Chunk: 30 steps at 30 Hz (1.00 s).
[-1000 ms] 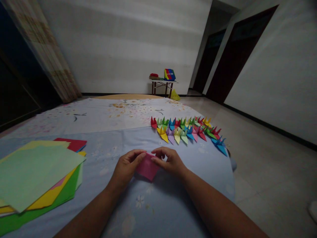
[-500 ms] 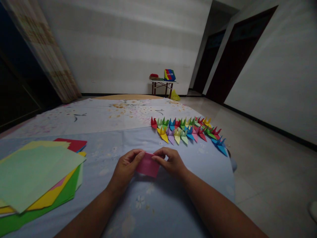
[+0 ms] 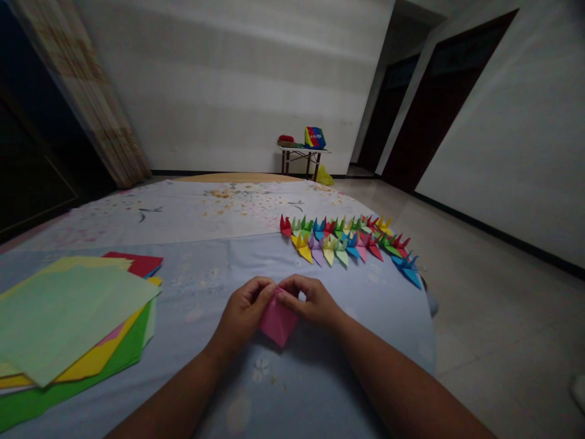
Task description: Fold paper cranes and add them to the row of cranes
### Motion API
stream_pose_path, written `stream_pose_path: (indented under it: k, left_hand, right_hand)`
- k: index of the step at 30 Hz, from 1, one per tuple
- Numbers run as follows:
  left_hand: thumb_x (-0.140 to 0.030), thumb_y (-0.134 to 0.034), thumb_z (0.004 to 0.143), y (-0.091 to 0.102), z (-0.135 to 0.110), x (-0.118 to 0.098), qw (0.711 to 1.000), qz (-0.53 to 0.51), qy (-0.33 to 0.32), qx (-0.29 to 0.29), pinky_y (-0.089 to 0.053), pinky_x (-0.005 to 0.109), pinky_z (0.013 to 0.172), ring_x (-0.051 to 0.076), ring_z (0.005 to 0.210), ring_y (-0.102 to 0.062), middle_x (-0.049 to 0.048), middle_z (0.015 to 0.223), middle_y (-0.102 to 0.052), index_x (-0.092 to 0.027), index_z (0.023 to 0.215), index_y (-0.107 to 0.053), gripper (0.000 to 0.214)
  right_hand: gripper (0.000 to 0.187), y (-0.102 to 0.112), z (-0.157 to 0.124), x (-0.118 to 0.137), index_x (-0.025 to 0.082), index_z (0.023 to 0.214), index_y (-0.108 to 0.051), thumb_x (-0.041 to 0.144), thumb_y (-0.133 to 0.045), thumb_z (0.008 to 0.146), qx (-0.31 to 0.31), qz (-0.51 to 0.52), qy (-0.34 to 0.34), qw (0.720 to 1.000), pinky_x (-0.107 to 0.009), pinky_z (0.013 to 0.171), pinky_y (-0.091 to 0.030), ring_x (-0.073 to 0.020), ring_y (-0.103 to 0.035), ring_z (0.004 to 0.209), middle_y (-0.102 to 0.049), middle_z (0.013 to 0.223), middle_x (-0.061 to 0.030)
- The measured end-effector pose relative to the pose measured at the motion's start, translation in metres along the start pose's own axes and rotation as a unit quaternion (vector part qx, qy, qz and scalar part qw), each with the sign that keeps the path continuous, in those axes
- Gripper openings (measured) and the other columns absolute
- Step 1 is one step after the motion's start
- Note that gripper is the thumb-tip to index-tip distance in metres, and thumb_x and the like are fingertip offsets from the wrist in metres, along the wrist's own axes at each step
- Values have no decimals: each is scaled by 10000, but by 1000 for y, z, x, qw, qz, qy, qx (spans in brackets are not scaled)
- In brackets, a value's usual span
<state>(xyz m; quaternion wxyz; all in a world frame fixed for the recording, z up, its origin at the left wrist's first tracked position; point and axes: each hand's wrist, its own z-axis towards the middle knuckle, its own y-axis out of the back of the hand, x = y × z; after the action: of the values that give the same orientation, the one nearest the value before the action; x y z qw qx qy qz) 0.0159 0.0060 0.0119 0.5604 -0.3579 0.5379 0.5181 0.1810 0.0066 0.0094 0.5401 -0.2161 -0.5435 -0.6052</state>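
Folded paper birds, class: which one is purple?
The purple bird, in the nearer row between the yellow bird at the left end and the pale yellow bird; the others show different colours.

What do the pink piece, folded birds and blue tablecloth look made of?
Pink piece: probably paper, matte, with a straight crease. Folded birds: likely coloured paper too, matte, with sharp points. Blue tablecloth: seemingly dull printed fabric, given its soft wrinkles; fibre unclear.
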Motion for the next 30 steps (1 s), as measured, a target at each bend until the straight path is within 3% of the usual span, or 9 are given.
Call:
stream_pose_path:
  k: [4, 11, 15, 18, 20, 23, 26, 30]
  left_hand:
    - [-356, -492, 816, -1, -2, -1, 999, 38, -23, -1, -405, 218, 602, 130, 656, -505, -20, 691, -549, -174, 773, -565, 200]
    - [-392, -508, 796, 5, 1, 3, 998, 57, -12, -28, -391, 213, 552, 129, 610, -519, -24, 680, -564, -181, 783, -569, 221]
    - [-415, -525, 772, 7, 4, 11, 998, 64, 13, -18, -386, 218, 509, 136, 571, -533, -12, 650, -590, -167, 793, -606, 262]
    - [-425, -499, 782, 10, 6, 18, 991, 134, 23, -4, -388, 233, 489, 149, 547, -543, -6, 628, -600, -171, 842, -628, 291]
    - [-404, -488, 793, 13, 6, 21, 976, 219, 5, -18, -419, 262, 537, 161, 579, -561, 9, 692, -624, -183, 930, -626, 295]
    - [-318, -491, 800, 17, 5, 24, 941, 328, -80, -41, -446, 326, 728, 193, 785, -587, 55, 913, -643, -191, 1012, -608, 274]
    - [-255, -469, 826, 17, 3, 24, 907, 394, -149, 1, -391, 374, 856, 218, 975, -542, 68, 1029, -635, -197, 1022, -608, 247]
    - [-247, -434, 865, 13, 0, 25, 878, 438, -180, 70, -345, 393, 872, 212, 1028, -521, 54, 1081, -638, -221, 1049, -598, 248]
  right_hand:
    - [250, -2, 0, 0, 135, 781, -642, 371, -561, 786, -7, 12, -33, 999, -197, 542, -384, -90, -496, 581, -611, 665, -5]
    - [318, -1, 2, -8, 120, 704, -615, 433, -580, 751, 22, 131, -116, 984, -189, 487, -355, -71, -455, 503, -553, 568, 18]
    - [279, -4, 3, -14, 122, 671, -601, 387, -573, 755, 28, 91, -135, 986, -181, 458, -322, -68, -439, 485, -540, 552, 20]
    - [223, -7, 3, -18, 127, 669, -610, 318, -545, 764, 24, 17, -152, 988, -180, 468, -329, -76, -465, 504, -563, 568, 12]
    - [205, -7, 3, -21, 132, 664, -617, 285, -524, 764, 11, -46, -161, 986, -182, 479, -332, -84, -487, 523, -577, 572, 7]
    - [197, -7, 4, -26, 139, 662, -628, 262, -510, 762, -19, -127, -160, 979, -190, 495, -330, -97, -520, 556, -608, 593, -4]
    - [195, -6, 4, -29, 146, 684, -642, 262, -509, 766, -21, -170, -163, 972, -199, 504, -327, -107, -541, 575, -640, 630, -18]
    - [210, -5, 4, -25, 162, 728, -667, 264, -494, 789, 2, -231, -153, 961, -222, 550, -335, -118, -551, 606, -667, 678, -30]
